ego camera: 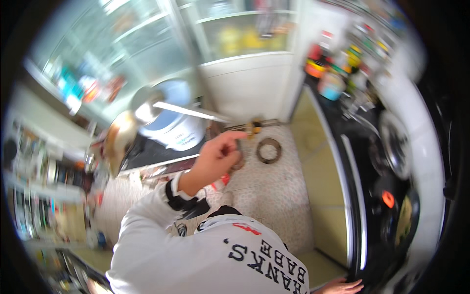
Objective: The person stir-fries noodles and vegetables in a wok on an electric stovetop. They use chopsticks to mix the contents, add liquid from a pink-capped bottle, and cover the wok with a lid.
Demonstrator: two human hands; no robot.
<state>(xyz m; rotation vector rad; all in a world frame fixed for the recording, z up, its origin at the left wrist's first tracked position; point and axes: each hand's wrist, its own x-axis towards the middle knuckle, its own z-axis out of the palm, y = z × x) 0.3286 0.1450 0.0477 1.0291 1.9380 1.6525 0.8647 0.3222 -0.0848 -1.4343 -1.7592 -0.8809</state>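
My left hand [216, 158] is raised over the tiled floor, index finger extended and the other fingers loosely curled. Nothing shows between its thumb and index finger. Just beyond the fingertips is the end of a long straight metal handle [191, 112], which joins a shiny round metal utensil [146, 110] over a white bucket [183, 134]. Handle and fingers look apart. Low at the right, my right hand [339, 286] is partly cut off by the picture's edge, fingers spread near the front of the dark counter [361, 281].
A brown ring [258, 151] lies on the patterned floor [270, 187]. Sauce bottles [317, 60] crowd the right counter, beside pan lids [396, 147] and dark cookware with an orange part [388, 199]. At left are a blurred tan rounded object [119, 137] and loaded shelves [55, 183].
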